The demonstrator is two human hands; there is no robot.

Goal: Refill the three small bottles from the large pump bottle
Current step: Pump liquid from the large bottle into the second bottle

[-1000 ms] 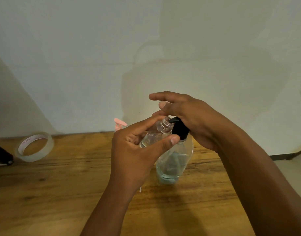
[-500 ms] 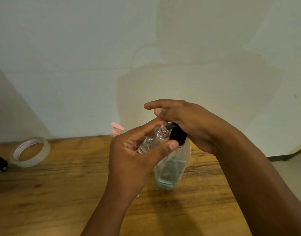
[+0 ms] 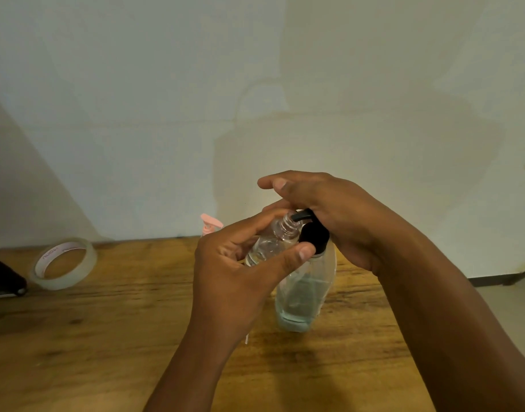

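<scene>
Left hand (image 3: 234, 272) fingers curled round small bottle (image 3: 273, 242), tilted neck at black spout, right hand (image 3: 329, 215) palm on pump bottle (image 3: 307, 295) head, fingers nearly straight

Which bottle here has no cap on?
The small clear bottle gripped by the left hand; its threaded neck is bare, unlike the black-pumped large bottle.

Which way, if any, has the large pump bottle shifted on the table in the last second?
No. The pump bottle stands at the same spot relative to the tape roll on the table; only the camera has drifted slightly.
</scene>
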